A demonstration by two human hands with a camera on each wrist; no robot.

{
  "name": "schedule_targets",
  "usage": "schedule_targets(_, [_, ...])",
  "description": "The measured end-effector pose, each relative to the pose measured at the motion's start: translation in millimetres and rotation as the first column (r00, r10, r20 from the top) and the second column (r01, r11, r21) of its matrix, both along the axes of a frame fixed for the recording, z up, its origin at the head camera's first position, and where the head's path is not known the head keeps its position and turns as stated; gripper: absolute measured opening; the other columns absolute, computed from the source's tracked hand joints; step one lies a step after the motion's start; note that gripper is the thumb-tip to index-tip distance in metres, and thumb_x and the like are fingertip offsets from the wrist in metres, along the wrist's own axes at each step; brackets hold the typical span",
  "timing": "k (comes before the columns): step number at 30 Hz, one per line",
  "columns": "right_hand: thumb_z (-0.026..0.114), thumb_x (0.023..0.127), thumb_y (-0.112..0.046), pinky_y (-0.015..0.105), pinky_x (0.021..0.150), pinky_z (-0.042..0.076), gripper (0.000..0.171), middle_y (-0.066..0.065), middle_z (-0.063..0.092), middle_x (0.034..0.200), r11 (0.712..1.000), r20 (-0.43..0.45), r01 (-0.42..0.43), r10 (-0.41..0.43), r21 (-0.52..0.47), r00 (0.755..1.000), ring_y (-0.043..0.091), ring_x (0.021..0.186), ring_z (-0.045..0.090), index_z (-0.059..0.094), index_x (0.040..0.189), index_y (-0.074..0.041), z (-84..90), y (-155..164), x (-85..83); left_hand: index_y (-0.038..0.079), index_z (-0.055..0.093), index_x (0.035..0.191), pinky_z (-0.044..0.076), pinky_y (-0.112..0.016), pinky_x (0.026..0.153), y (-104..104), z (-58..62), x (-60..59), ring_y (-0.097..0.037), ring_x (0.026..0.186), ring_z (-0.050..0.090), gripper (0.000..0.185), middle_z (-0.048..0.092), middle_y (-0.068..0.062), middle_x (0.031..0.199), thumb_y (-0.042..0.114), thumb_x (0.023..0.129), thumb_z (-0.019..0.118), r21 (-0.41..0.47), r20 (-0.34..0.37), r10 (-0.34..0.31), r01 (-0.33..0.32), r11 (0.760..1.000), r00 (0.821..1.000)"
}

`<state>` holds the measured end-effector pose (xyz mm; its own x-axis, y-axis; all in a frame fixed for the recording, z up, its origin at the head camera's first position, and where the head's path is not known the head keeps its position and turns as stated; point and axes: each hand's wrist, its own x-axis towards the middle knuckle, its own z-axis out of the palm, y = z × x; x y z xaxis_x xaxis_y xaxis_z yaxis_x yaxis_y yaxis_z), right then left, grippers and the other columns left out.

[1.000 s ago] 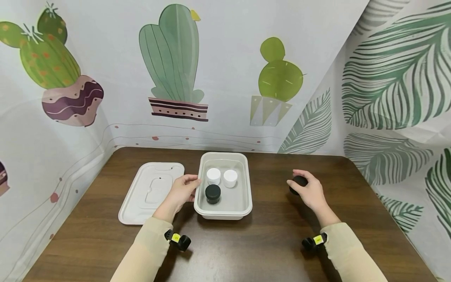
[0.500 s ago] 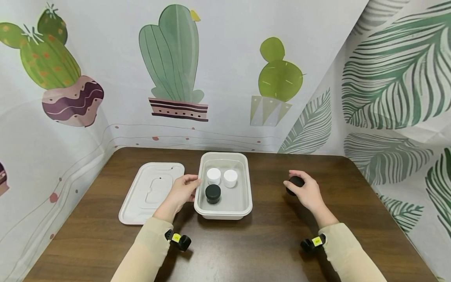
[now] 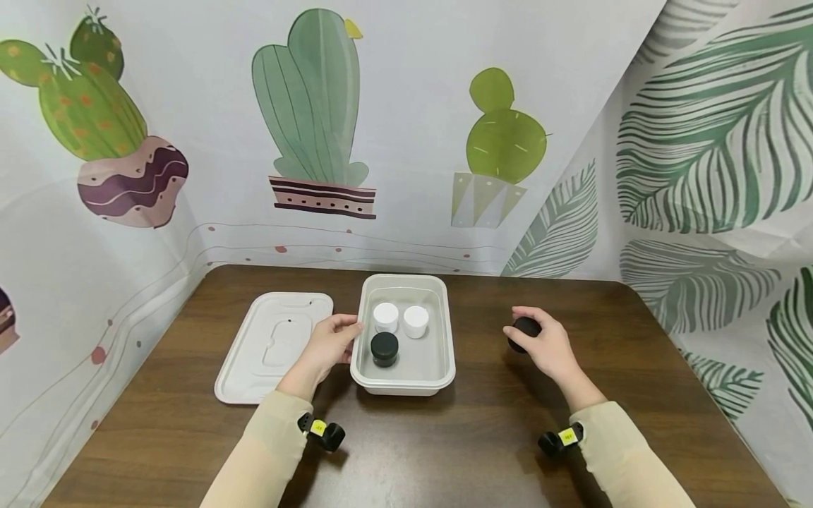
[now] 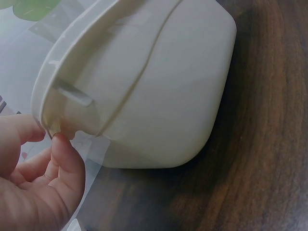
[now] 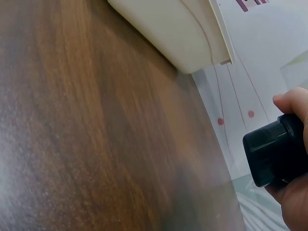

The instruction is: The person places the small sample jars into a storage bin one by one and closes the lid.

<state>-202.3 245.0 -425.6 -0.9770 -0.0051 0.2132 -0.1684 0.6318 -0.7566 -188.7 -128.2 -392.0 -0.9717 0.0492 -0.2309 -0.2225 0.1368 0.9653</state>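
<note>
A pale plastic tub (image 3: 438,360) stands at the middle of the table, and my left hand (image 3: 327,346) pinches its left rim between thumb and fingers. Inside the tub are two white jars, one (image 3: 385,317) at the left and one (image 3: 416,321) right of it, with a black-lidded jar (image 3: 384,348) in front of them. To the right of the tub my right hand (image 3: 547,343) grips another black jar (image 5: 272,151) by its sides, above the table. In the left wrist view the fingers (image 4: 67,159) curl under the tub's lip.
A flat white lid (image 3: 254,367) lies on the brown wooden table (image 3: 483,437), left of the tub. Behind the table hangs a cloth (image 3: 413,141) printed with cacti and leaves. Each wrist carries a strapped black camera.
My right hand has moved a little to the left with the black jar, toward the tub. The left hand and the tub have stayed in place.
</note>
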Motion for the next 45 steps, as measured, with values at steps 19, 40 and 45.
schedule_targets(19, [0.072,0.084,-0.025,0.018,0.075,0.048,0.043,0.016,0.064,0.116,0.998,-0.012,-0.04,0.04,-0.038,0.999,0.034,0.105,0.06,0.059,0.123,-0.011,3.3,-10.8,0.5,-0.002,0.054,0.123,0.05,-0.024,0.052,-5.5,-33.5,-19.5,-0.013,0.063,0.06,0.036,0.064,-0.01,0.092,0.018,0.093,0.058,0.005,-0.003,0.026,-0.026,1.0,1.0])
schedule_targets(40, [0.072,0.084,-0.024,0.018,0.077,0.048,0.042,0.013,0.064,0.116,0.994,-0.031,-0.099,0.098,-0.043,0.995,0.025,0.104,0.06,0.059,0.123,-0.011,8.7,-25.3,3.4,-0.002,0.054,0.123,0.05,-0.024,0.052,-4.4,-31.8,-18.6,-0.013,0.063,0.06,0.035,0.064,-0.011,0.092,0.017,0.093,0.058,0.005,0.005,0.028,-0.028,1.0,1.0])
schedule_targets(45, [0.072,0.084,-0.024,0.018,0.078,0.048,0.043,0.012,0.065,0.116,0.994,-0.032,-0.106,0.104,-0.041,0.994,0.024,0.104,0.06,0.06,0.123,-0.012,9.9,-28.9,3.5,-0.002,0.054,0.123,0.051,-0.024,0.053,-4.6,-31.9,-18.5,-0.013,0.063,0.06,0.036,0.063,-0.011,0.093,0.018,0.093,0.058,0.009,0.004,0.029,-0.029,1.0,1.0])
